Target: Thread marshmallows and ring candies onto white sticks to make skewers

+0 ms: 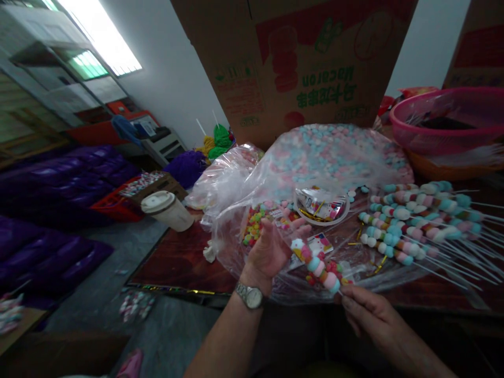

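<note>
Pastel skewer (315, 264): right hand (366, 308) pinches the stick (340, 292), presumably sparing the marshmallows (329, 281); left hand (271, 253) has fingers spread nearby.

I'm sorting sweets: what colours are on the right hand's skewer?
The skewer is mainly pale blue and pink, clearest in the head view.

Beyond your left hand (270, 251) and right hand (368, 311), a cardboard box (291, 58) is showing you "Macaron" in green, upside down, above inverted green Chinese characters (326, 93); its smaller print (238, 100) is appearing too faint to read.
</note>
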`<action>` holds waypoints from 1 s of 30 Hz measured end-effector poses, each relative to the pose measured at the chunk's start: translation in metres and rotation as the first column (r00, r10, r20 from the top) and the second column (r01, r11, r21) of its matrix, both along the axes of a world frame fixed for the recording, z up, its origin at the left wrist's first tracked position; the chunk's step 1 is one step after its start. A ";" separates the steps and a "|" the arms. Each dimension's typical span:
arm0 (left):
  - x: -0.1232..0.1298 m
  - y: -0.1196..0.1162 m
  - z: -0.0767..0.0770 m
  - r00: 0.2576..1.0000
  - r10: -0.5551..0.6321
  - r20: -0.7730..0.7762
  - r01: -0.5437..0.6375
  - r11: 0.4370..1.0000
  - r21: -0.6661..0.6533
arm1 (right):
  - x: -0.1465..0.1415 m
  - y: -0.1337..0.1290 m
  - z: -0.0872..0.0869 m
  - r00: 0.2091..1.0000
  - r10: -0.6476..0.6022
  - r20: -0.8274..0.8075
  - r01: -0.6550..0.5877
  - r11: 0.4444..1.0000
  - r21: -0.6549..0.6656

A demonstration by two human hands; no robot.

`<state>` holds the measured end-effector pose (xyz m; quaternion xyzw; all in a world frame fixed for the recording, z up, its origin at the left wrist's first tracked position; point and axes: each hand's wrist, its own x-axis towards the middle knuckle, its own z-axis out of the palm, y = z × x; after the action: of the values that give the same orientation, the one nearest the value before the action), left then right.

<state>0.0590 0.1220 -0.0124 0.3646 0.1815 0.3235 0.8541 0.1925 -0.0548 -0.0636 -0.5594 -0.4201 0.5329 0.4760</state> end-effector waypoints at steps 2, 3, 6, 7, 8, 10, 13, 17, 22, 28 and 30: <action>0.006 0.003 0.003 0.998 0.049 0.026 -0.049 0.998 -0.030 | -0.003 0.000 0.000 0.992 0.014 -0.123 -0.019 0.999 -0.041; 0.010 0.001 0.004 0.996 0.081 0.041 -0.079 0.996 -0.048 | -0.005 0.000 0.001 0.975 0.021 -0.220 -0.038 0.996 -0.077; 0.023 -0.010 0.003 0.979 0.196 0.062 -0.188 0.976 -0.110 | -0.014 0.001 0.002 0.802 0.020 -0.598 -0.127 0.982 -0.139; 0.025 -0.014 0.003 0.972 0.228 0.048 -0.220 0.966 -0.135 | -0.017 0.002 0.002 0.725 0.023 -0.688 -0.159 0.978 -0.135; 0.027 -0.018 0.002 0.967 0.252 0.026 -0.245 0.956 -0.160 | -0.020 0.003 0.001 0.672 0.035 -0.740 -0.187 0.975 -0.124; 0.029 -0.024 0.002 0.964 0.267 -0.008 -0.264 0.947 -0.185 | -0.025 0.006 -0.001 0.678 0.042 -0.734 -0.195 0.973 -0.124; 0.031 -0.029 0.002 0.957 0.289 -0.018 -0.288 0.942 -0.173 | -0.026 0.010 -0.007 0.912 -0.015 -0.410 -0.034 0.993 -0.111; 0.037 -0.036 -0.002 0.931 0.358 -0.072 -0.365 0.905 -0.219 | -0.017 0.014 -0.023 0.833 -0.342 0.435 0.141 0.892 0.430; 0.039 -0.034 -0.009 0.905 0.386 -0.177 -0.420 0.875 -0.242 | 0.002 0.009 -0.037 0.327 -0.594 0.735 -0.061 0.762 0.644; 0.040 -0.035 -0.009 0.887 0.410 -0.211 -0.459 0.826 -0.327 | 0.002 0.006 -0.033 0.268 -0.615 0.742 -0.167 0.729 0.664; 0.043 -0.041 -0.010 0.889 0.405 -0.214 -0.457 0.812 -0.362 | -0.004 0.007 -0.030 0.332 -0.604 0.724 -0.133 0.730 0.670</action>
<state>0.1017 0.0811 -0.0225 0.1500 0.3759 0.4404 0.8014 0.1883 -0.0481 -0.0938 -0.6218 -0.6663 -0.1282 0.3911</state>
